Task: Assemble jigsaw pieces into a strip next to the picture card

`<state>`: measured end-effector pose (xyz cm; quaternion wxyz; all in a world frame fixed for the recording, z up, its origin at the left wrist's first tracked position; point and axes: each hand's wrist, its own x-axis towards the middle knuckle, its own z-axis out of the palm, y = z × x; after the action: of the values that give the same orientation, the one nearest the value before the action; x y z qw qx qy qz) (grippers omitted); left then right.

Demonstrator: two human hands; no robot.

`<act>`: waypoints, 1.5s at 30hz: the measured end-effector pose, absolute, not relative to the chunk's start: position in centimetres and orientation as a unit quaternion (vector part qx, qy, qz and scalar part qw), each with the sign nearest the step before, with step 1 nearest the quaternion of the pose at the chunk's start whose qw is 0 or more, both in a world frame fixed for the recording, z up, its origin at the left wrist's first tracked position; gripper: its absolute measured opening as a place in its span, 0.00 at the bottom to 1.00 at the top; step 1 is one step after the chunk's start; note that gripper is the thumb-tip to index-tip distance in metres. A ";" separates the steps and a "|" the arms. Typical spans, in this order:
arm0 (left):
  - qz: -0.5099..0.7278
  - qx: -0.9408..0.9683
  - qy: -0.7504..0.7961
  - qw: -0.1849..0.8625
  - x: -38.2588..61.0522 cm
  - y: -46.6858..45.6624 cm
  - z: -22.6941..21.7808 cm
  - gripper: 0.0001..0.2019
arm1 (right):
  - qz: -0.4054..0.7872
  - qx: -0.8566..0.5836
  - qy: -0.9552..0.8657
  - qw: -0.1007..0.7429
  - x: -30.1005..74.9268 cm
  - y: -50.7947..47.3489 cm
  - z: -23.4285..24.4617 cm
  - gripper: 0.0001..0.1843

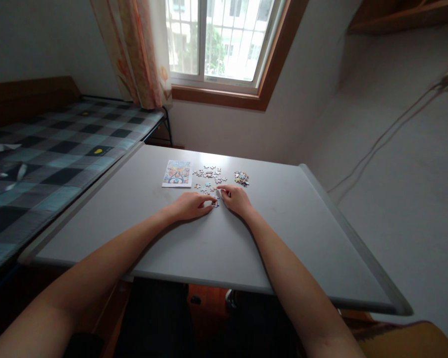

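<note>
Small jigsaw puzzle pieces lie on the white table [283, 228]. At the near end of the scatter, my left hand [192, 205] rests on the tabletop, thumb and forefinger closed about a small joined bit of jigsaw puzzle [215, 203]. Just right of it is my right hand [237, 199], its forefinger stretched out to the edge of some loose jigsaw pieces [207, 187]; its other fingers curl underneath and are partly hidden. More loose pieces [209, 174] are spread beyond both hands. A printed picture sheet [176, 174] lies flat to their left.
A heap of jigsaw pieces [241, 178] sits right of the scatter. On the left, a bed with a checked cover [78, 139] adjoins the table. Behind stand a curtain [134, 54] and a barred window [224, 44]. A cable [381, 136] hangs down the right wall.
</note>
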<state>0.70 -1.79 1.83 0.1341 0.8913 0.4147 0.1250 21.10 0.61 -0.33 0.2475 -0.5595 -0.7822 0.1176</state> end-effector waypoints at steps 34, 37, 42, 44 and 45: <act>0.125 0.898 0.399 0.138 0.7 -1.6 1.8 0.18 | 0.020 -0.643 -0.746 0.173 22.1 7.8 2.7 0.16; 0.123 0.897 0.401 0.141 0.8 -1.6 1.8 0.18 | 0.030 -0.684 -0.714 0.147 21.4 7.7 2.8 0.13; 0.125 0.895 0.402 0.143 0.8 -1.7 1.9 0.18 | 0.033 -0.718 -0.686 0.109 20.0 7.8 2.8 0.17; 0.125 0.895 0.403 0.142 0.8 -1.7 1.9 0.18 | 0.029 -0.725 -0.680 0.109 19.7 7.9 2.7 0.17; 0.126 0.895 0.404 0.141 0.8 -1.7 1.9 0.18 | 0.032 -0.724 -0.680 0.112 19.6 7.9 2.6 0.16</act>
<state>0.79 -1.66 1.86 0.1409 0.8950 0.4041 0.1257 19.61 7.92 2.63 0.1117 -0.7242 -0.6797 0.0321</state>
